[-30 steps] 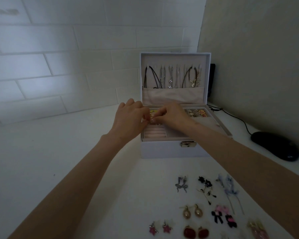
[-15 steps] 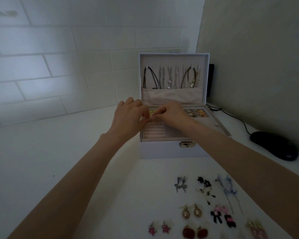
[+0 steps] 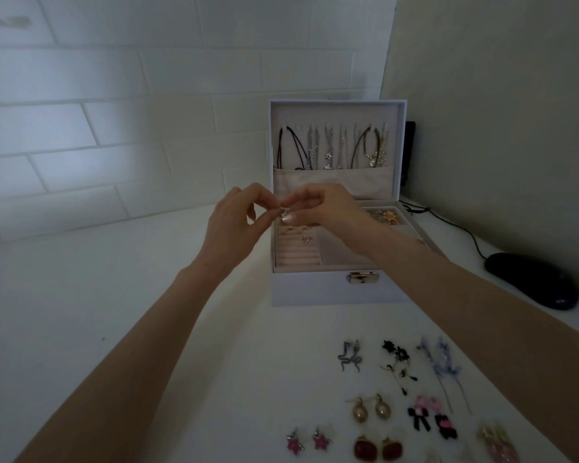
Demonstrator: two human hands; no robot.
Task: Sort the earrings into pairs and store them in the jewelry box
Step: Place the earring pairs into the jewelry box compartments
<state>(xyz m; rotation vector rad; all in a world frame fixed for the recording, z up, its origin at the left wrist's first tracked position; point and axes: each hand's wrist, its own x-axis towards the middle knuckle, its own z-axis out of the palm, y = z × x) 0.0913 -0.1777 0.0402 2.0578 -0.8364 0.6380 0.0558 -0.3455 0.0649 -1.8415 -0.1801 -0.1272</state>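
both hands, left hand [image 3: 229, 225] and right hand [image 3: 331, 208], pinch a small gold earring [image 3: 284, 212] above the open white jewelry box [image 3: 335, 292] (storing step, i judge); next it needs pressing into the ring-roll slots [image 3: 296, 252].

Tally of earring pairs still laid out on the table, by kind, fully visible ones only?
Grey snake pair: 1
Black flower drop pair: 1
Pale blue long pair: 1
Gold pearl pair: 1
Pink and black bow pair: 1
Pink star pair: 1
Dark red square pair: 1
Total: 7 pairs; more are cut off at the bottom edge.
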